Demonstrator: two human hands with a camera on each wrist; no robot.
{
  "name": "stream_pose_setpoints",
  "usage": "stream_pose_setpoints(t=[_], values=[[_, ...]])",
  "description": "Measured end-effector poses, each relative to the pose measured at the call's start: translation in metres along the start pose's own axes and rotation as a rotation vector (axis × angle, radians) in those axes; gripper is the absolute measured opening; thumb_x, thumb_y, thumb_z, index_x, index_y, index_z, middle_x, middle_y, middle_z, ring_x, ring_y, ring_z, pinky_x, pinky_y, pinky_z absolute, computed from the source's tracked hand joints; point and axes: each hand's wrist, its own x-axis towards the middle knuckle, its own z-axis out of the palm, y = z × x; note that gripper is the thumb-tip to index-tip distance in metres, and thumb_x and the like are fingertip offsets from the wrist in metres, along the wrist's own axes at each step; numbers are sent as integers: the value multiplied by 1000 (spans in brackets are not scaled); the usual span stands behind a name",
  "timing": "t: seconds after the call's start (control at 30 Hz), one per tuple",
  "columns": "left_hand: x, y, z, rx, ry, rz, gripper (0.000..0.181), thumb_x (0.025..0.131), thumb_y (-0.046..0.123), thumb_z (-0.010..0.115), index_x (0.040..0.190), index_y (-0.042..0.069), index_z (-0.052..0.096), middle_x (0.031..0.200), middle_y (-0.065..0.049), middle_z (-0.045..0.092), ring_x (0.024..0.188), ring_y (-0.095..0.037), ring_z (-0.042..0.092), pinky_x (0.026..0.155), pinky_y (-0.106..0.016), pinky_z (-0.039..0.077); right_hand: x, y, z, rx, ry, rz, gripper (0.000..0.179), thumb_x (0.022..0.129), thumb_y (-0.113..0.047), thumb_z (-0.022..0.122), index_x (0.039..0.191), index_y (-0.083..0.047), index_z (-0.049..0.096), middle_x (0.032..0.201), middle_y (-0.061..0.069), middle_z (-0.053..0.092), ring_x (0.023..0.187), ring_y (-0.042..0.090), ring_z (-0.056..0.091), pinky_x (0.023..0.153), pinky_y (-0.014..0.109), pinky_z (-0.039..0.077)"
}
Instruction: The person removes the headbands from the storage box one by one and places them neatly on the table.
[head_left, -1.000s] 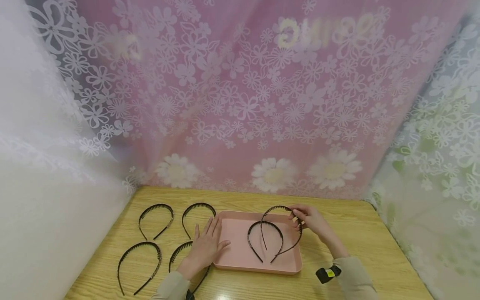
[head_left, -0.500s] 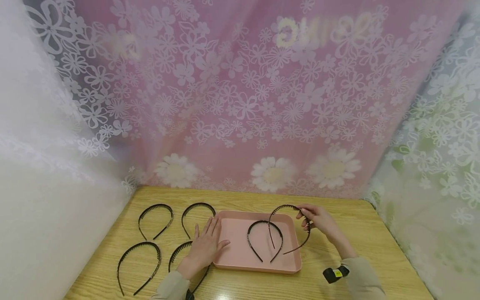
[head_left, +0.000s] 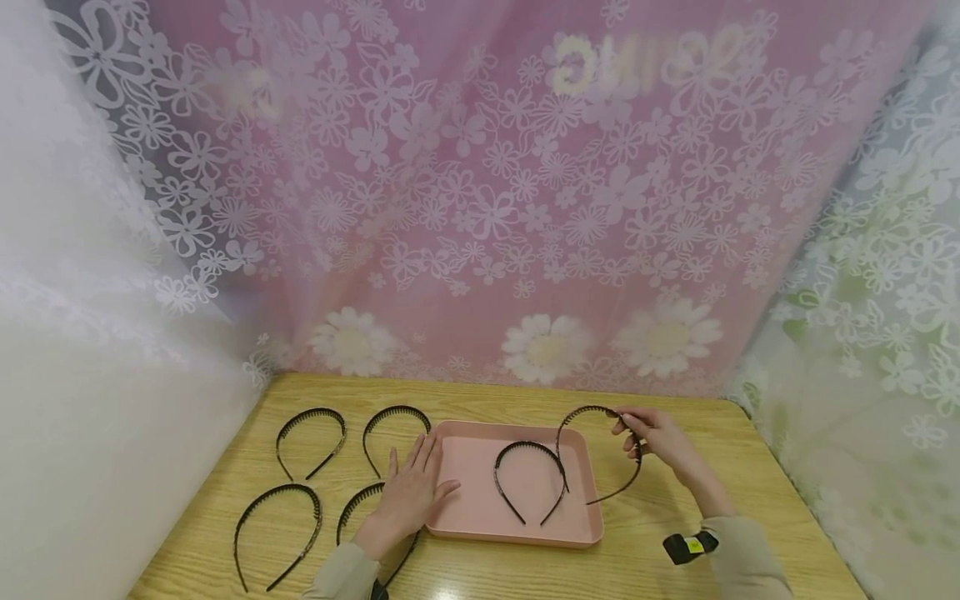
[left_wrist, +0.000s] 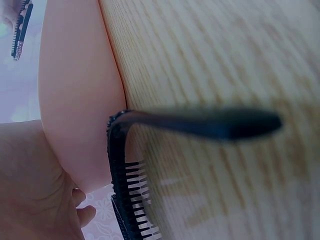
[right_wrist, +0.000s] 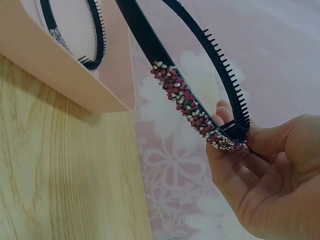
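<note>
My right hand [head_left: 660, 437] pinches a black toothed headband [right_wrist: 182, 100] by its curved top, holding it raised over the right side of the pink tray [head_left: 465, 521]. Red and clear stones cover part of that band in the right wrist view. A second black headband [head_left: 530, 445] lies inside the tray, ends toward me. My left hand [head_left: 408, 496] rests with straight, spread fingers at the tray's left edge. Beneath its wrist, a headband [left_wrist: 122, 165] on the table is partly hidden; its teeth and one end show large in the left wrist view.
Left of the tray, more headbands lie on the wooden table [head_left: 675, 500]: one at the far left [head_left: 313, 411], a nearer headband [head_left: 279, 489], and another headband [head_left: 397, 408] close to the tray. A pink flowered curtain [head_left: 480, 250] hangs behind the table.
My right hand has carried its headband rightward, from over the headband in the tray toward and past the tray's right edge. My left hand has stayed at the left edge.
</note>
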Motion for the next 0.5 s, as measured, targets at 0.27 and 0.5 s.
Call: stream_pose_setpoints(t=[0.27, 0.5], values=[[0, -1, 0, -3, 2, 4, 77, 103, 45, 55, 157, -4, 29, 164, -20, 27, 150, -40, 29, 114, -73, 19, -6, 2, -11, -21, 16, 12, 45, 111, -13, 42, 145, 17, 40, 102, 10, 65, 71, 14, 64, 65, 35, 59], [0, -2, 1, -3, 10, 13, 77, 103, 44, 55, 157, -4, 29, 164, -21, 27, 149, -40, 29, 113, -74, 20, -11, 9, -22, -42, 37, 20, 47, 111, -15, 40, 146, 17, 38, 103, 10, 65, 71, 13, 64, 65, 34, 59]])
